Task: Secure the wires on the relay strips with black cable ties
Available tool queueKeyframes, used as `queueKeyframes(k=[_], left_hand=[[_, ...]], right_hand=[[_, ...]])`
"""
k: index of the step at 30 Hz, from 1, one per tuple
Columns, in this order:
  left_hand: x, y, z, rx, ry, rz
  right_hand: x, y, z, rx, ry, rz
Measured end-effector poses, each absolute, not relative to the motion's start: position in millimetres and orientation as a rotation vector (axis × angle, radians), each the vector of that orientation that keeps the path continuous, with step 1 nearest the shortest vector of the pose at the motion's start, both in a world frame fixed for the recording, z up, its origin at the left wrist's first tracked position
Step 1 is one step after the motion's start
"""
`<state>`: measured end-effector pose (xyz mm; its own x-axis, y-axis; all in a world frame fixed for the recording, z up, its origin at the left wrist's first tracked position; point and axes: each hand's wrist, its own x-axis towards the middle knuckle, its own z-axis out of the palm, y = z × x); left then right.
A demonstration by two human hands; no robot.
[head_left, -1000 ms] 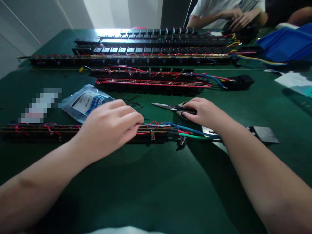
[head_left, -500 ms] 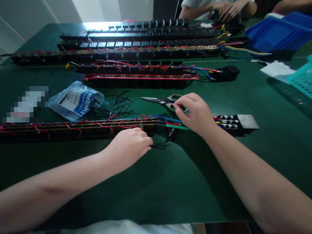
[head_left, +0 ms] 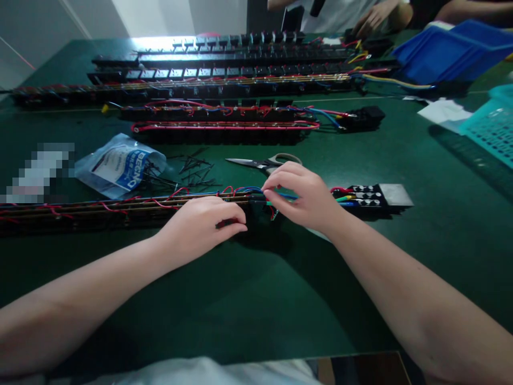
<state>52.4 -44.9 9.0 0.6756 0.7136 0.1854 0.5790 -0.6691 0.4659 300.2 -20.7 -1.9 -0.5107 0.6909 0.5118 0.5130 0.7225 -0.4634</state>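
Observation:
A long black wired strip point(head_left: 138, 209) with brass rods and red and blue wires lies across the table before me. My left hand point(head_left: 208, 222) rests over its near side, thumb and forefinger apart, and nothing shows between them. Just right of it, my right hand point(head_left: 302, 195) pinches at the dark wrapped section point(head_left: 257, 202) where the wires leave the strip. Whatever sits in that pinch is too small to make out. Blue and green wires pass under my right hand to a black terminal block point(head_left: 366, 199). Scissors point(head_left: 244, 162) lie just behind my right hand.
A clear plastic bag point(head_left: 120, 166) spills black cable ties point(head_left: 196, 168). Farther back lie more wired strips point(head_left: 224, 125), a blue bin point(head_left: 452, 56), white paper point(head_left: 443, 112) and a teal basket point(head_left: 491, 125). Another person's hand point(head_left: 374, 18) works across the table.
My left hand has parted thumb and forefinger, and the black cable ties at its fingertips no longer show. My right hand has moved left and down to the wrapped section. The view shifted slightly.

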Motion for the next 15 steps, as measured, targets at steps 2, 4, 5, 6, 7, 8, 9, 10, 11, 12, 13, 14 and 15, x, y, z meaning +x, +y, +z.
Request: queueKeyframes(k=[2, 4, 5, 6, 7, 8, 9, 10, 11, 12, 13, 14, 15], left_hand=[[54, -41, 13, 2.478, 1.03, 0.557], [56, -36, 16, 2.436, 1.039, 0.595], [58, -33, 17, 2.416, 1.042, 0.61], [61, -30, 17, 2.397, 1.044, 0.625], [63, -27, 17, 2.38, 1.045, 0.637], [66, -24, 17, 2.365, 1.044, 0.651], [69, -20, 18, 2.352, 1.04, 0.661], [72, -16, 18, 2.342, 1.034, 0.668], [75, -13, 19, 2.335, 1.025, 0.674], [78, -9, 20, 2.33, 1.014, 0.676], [81, -6, 22, 2.325, 1.003, 0.678], [84, -3, 23, 2.321, 0.991, 0.681], [87, 0, 24, 2.316, 0.98, 0.684]], right_hand=[[294, -27, 3, -0.863, -2.255, 0.451], [289, -31, 6, -0.853, -2.263, 0.559], [287, -32, 7, -0.866, -2.258, 0.604], [286, -33, 8, -0.888, -2.247, 0.642], [286, -32, 8, -0.918, -2.23, 0.672], [287, -32, 8, -0.954, -2.207, 0.699], [288, -31, 9, -0.991, -2.183, 0.724], [290, -29, 9, -1.025, -2.156, 0.752], [291, -28, 9, -1.052, -2.13, 0.783], [293, -27, 10, -1.073, -2.105, 0.817], [295, -25, 10, -1.087, -2.08, 0.855], [297, -24, 10, -1.096, -2.055, 0.894], [298, -23, 10, -1.101, -2.031, 0.934]])
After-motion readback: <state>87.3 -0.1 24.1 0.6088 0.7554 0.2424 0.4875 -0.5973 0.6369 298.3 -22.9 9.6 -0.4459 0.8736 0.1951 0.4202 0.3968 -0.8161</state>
